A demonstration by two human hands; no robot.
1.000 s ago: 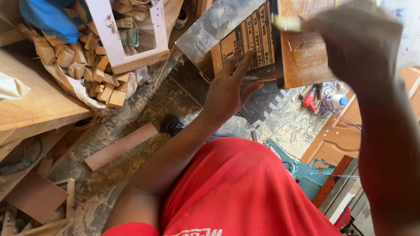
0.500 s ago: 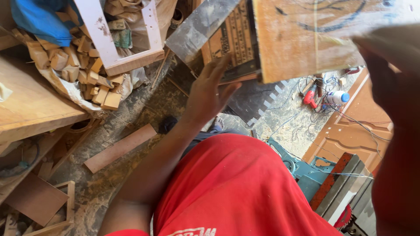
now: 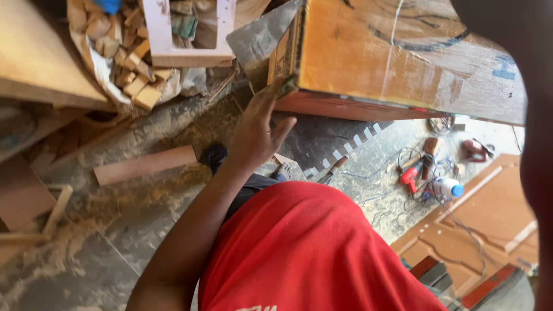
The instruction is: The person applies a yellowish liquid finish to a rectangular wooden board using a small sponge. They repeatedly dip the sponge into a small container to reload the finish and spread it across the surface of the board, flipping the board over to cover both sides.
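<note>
left hand: fingers spread open, fingertips on the lower left corner of one wooden board, gripping nothing
right hand: only a dark blurred arm at the right edge, grip impossible to tell
board: raised above the floor
floor: one loose plank, one red power tool
sack: many wood offcuts

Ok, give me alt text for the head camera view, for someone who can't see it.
Looking down, the left hand presses its fingers against the corner of a large wooden panel held above a sawdust-covered floor. A red shirt fills the foreground; wood offcuts lie at upper left.
</note>
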